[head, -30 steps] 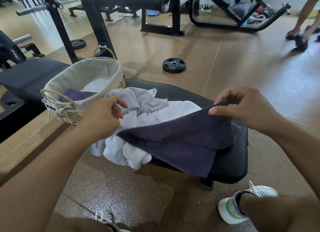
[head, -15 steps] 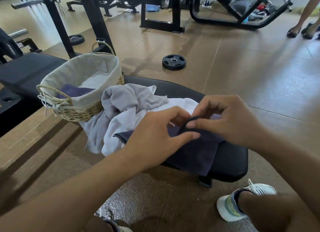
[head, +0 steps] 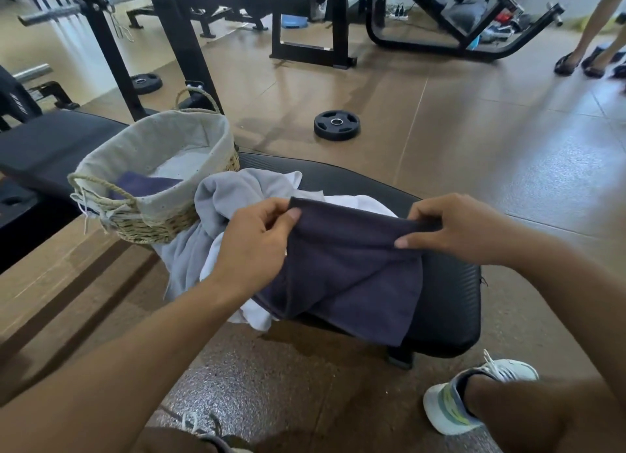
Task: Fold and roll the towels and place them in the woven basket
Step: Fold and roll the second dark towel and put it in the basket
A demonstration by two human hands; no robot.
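Left hand (head: 261, 246) and right hand (head: 454, 229) each pinch a top corner of the dark navy towel (head: 349, 269), stretching its upper edge between them; its lower part drapes over the black padded bench (head: 447, 303). Beyond the left hand lie grey (head: 233, 195) and white towels (head: 359, 203), touching the lined woven basket (head: 159, 222), which holds a navy towel.

Two hands, left (head: 257, 246) and right (head: 454, 229). One woven basket (head: 162, 195) centre-left. Three loose towels: navy (head: 349, 269), grey (head: 230, 195), white (head: 355, 202). Two weight plates: (head: 337, 125), (head: 146, 83).
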